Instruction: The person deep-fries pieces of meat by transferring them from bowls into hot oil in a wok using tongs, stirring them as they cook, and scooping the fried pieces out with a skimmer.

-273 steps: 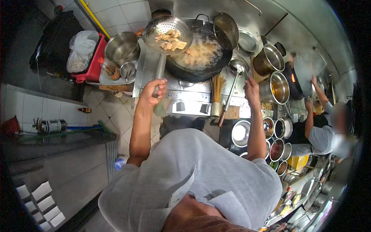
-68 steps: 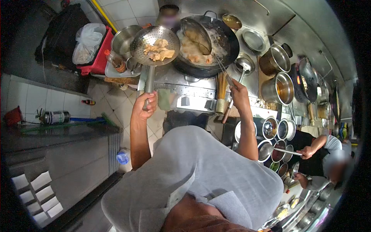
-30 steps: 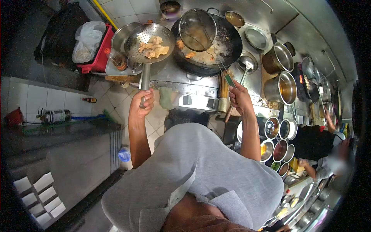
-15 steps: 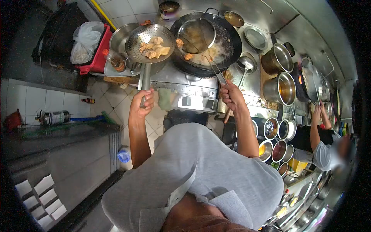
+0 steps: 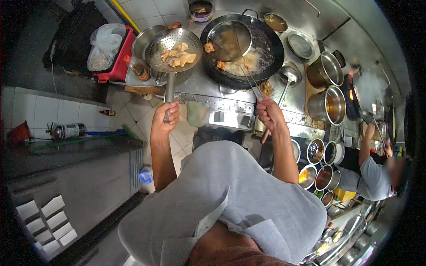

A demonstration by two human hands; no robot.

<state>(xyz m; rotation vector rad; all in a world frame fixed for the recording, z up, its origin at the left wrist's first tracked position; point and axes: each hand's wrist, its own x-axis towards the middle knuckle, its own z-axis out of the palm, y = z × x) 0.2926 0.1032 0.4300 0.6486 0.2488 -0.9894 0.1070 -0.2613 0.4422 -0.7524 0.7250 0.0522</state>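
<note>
My left hand (image 5: 165, 117) is closed around the handle of a perforated skimmer (image 5: 160, 48). Several pieces of fried food (image 5: 180, 55), perhaps chicken, lie in its bowl, left of the wok's rim. In my right hand (image 5: 271, 114) is the handle of a fine-mesh strainer (image 5: 228, 40), its round head over the black wok (image 5: 274, 53). Oil bubbles in the wok below. Two browned pieces (image 5: 220, 64) show at the strainer's left edge; whether they rest on it or float is unclear.
A ladle (image 5: 290, 73) rests right of the wok, near steel pots (image 5: 329, 105). Left of the skimmer are a sauce bottle (image 5: 138, 68) and a red crate (image 5: 120, 57). At far right a co-worker (image 5: 375, 175) handles a steaming wok.
The whole view has shifted slightly to the right. Both hands keep their grips, and the skimmer and strainer stay nearly in place. Steam now rises at the co-worker's wok, and their arms have moved.
</note>
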